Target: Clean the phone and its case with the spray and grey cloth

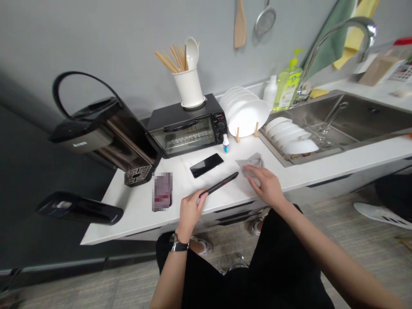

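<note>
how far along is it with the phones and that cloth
Seemingly done: one black phone lies flat on the counter. In hand: the left hand grips a second phone on edge; the right hand presses a grey cloth. Still left: the small blue-labelled bottle stands apart.

We read one brand: "Midea", in small letters at the top right of the door of the black toaster oven (183, 130). The markings around its dials are too small for us to read. So is the print on the label of the green pump bottle (288, 88), and on the small blue-and-white dropper bottle (225, 143). The pale label on the black appliance (82, 143) also stays illegible, and the packet (162, 192) on the near left is blurred out.
</note>
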`<state>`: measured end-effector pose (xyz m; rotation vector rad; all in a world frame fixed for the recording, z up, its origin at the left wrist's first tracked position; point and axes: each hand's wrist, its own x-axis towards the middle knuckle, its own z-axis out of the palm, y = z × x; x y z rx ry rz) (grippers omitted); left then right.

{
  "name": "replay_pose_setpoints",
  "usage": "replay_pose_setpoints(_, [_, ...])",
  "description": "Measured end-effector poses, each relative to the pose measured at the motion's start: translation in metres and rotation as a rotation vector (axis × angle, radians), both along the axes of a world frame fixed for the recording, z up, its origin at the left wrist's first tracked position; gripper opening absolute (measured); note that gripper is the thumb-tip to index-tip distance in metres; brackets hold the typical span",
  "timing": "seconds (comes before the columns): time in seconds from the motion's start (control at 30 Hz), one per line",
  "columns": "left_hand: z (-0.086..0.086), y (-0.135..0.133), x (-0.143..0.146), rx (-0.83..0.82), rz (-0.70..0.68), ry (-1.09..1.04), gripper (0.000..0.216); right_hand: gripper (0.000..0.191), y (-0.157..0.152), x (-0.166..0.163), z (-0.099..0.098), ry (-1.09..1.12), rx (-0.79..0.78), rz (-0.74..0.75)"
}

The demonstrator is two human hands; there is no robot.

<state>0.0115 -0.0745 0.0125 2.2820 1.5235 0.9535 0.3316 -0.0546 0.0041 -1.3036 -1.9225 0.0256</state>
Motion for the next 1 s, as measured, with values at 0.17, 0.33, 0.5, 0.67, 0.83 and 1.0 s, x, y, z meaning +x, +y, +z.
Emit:
replay_pose_setpoints(0.17, [0.012,0.022,-0.003,-0.178,0.07,-0.031,0.041,0.034,0.006,-0.031,-0.003,0.024,-0.142,0.242])
replay_pose_setpoints(0.33, [0.016,0.055,-0.004,-0.246,-0.009,0.113,0.032,0.029,0.023,-0.037,-0.008,-0.048,-0.067,0.174])
replay_pose_setpoints(0.5, [0.017,0.053,0.001,-0.148,0.141,0.352,0.027,0.027,0.027,-0.037,-0.013,-0.077,-0.084,0.22])
replay_pose_setpoints(0.67, [0.01,0.034,0.002,0.024,0.034,0.349,0.05,0.03,0.029,-0.039,-0.014,-0.081,-0.12,0.206])
replay_pose_setpoints(0.83, [0.011,0.051,-0.004,0.011,0.028,0.286,0.054,0.028,0.029,-0.04,-0.008,-0.033,-0.163,0.242])
replay_pose_setpoints(1.0, [0.021,0.109,-0.012,-0.057,-0.007,0.34,0.063,0.03,0.027,-0.037,-0.003,0.072,-0.181,0.217])
